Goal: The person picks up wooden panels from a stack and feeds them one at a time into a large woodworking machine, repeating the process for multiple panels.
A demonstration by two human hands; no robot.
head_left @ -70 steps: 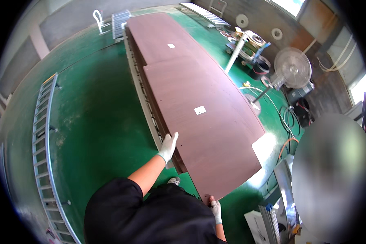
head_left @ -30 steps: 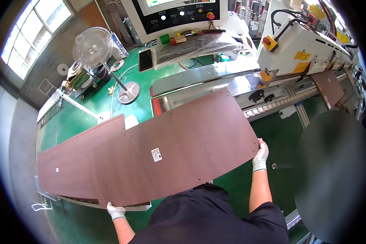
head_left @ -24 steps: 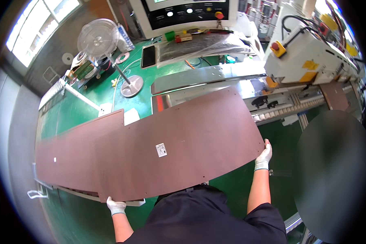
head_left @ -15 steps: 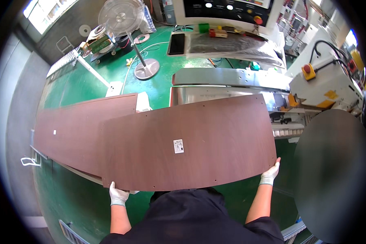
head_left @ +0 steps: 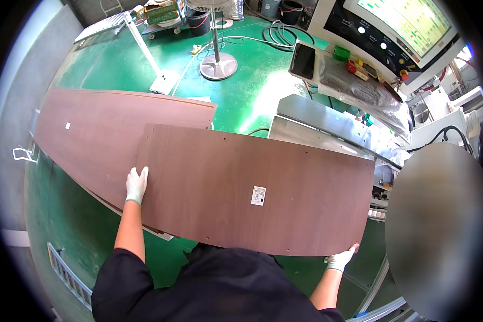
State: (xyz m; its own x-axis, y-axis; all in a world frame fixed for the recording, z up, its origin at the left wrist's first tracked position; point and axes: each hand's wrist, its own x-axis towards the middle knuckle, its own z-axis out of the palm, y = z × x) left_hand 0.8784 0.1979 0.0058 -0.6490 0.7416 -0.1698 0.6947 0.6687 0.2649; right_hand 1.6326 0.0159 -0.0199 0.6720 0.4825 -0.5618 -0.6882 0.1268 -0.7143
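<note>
A long brown wood-grain panel (head_left: 306,209) with small holes along its edges and a white label (head_left: 258,196) lies across in front of me. My right hand (head_left: 341,260), in a white glove, grips its near right corner, thumb on top and fingers underneath. At the panel's left end, my gloved left hand (head_left: 137,185) rests against the edge, fingers and thumb stretched apart. Beneath that end lies a stack of similar brown panels (head_left: 91,134), the top one bearing a small white label.
Beyond the panel stands a metal machine bed (head_left: 327,126). A control console (head_left: 381,37) is at back right, beside a shelf with a dark tablet (head_left: 304,60). A fan stand (head_left: 218,66) and cables (head_left: 279,38) are on the green floor. A large grey blurred oval covers the right side.
The panel's right end has swung nearer to me. My left hand has moved from the near left corner up along the panel's left end. The view has turned.
</note>
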